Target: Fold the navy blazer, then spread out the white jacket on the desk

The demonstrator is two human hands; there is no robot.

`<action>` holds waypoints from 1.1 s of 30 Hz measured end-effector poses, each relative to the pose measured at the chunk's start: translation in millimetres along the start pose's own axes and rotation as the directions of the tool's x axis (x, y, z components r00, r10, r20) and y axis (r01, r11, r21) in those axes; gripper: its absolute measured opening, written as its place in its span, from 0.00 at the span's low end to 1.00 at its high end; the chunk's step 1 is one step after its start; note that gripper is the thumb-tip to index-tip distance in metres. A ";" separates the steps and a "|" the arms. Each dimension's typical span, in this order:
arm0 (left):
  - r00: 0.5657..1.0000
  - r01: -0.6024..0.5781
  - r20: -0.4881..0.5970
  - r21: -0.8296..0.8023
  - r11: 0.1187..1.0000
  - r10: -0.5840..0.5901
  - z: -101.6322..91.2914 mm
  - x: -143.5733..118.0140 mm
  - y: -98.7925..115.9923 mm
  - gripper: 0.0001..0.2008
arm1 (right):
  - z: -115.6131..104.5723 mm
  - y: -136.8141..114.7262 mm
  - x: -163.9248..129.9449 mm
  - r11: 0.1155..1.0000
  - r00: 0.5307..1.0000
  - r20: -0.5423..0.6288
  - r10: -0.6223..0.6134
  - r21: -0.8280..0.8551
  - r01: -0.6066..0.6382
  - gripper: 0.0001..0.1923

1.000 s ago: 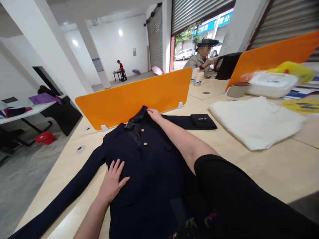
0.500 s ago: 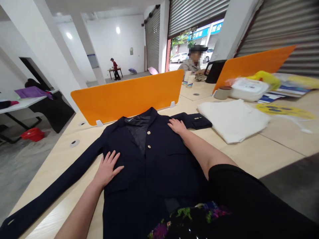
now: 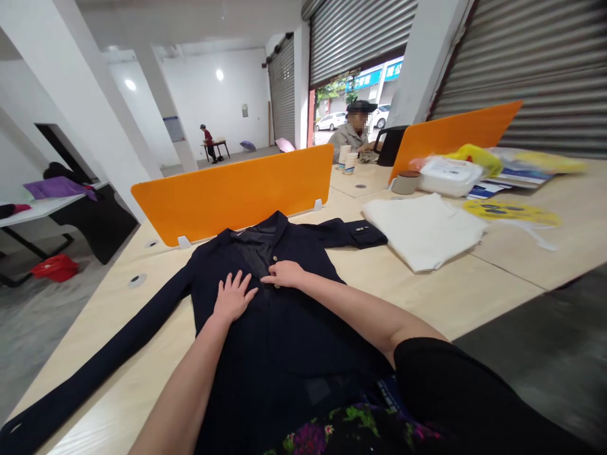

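On the pale wooden table, seen from the head camera, a dark navy jacket lies face up with its sleeves spread out to either side, its collar toward an orange divider. The left hand rests flat on the left front panel, fingers spread and released, gripping nothing. The right hand sits just beside it at the front opening, its fingers curled lightly at the gold button line; whether they pinch the edge or a button I cannot tell, as the hand hides it.

Judging from this, the step in hand is closing or smoothing the jacket front. To do it well, the flat left palm should pin the under panel so the cloth does not creep, while the right fingertips draw the overlapping edge straight along the button line, without dragging the lapel or wrinkling the dark lining.

To the right, well apart from the jacket, lies a folded white cloth, a white lidded box and a yellow round fan. A seated person works at the far end.

Writing: a blue shop sign outside carries light characters, too small to read; printing on the fan and box is blurred.
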State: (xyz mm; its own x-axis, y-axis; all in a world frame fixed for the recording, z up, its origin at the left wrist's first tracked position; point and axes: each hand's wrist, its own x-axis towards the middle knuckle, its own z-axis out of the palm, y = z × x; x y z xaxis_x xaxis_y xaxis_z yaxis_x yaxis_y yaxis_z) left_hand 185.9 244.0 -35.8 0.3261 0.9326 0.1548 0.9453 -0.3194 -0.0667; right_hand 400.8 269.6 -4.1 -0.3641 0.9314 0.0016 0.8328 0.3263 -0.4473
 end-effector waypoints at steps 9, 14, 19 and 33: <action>0.993 0.054 0.108 -0.057 0.997 -0.048 4.9 20.6 5.4 0.32 | -50.2 3.5 -37.1 0.981 0.978 -0.152 -0.145 0.107 0.163 0.09; 0.986 0.147 0.091 -0.037 0.988 -0.143 12.5 40.9 14.0 0.30 | -23.2 -26.2 -74.5 0.856 0.850 0.122 -0.512 0.152 0.493 0.19; 0.985 0.164 0.062 -0.076 0.984 -0.159 15.9 44.3 8.5 0.29 | 6.6 -23.7 -104.2 0.841 0.853 0.118 -0.508 0.285 0.461 0.25; 0.974 0.221 0.013 -0.245 0.944 -0.225 -10.8 71.6 42.6 0.12 | 29.0 28.3 -193.5 0.960 0.937 -0.237 -0.258 0.044 0.275 0.19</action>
State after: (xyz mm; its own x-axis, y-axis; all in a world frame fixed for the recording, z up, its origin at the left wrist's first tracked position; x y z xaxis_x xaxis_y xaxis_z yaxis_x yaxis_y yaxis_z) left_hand 249.6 295.3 -16.9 0.1052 0.9826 0.1531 0.9676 -0.1367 0.2125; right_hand 482.7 93.9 -43.1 -0.4570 0.8267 0.3283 0.6809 0.5626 -0.4688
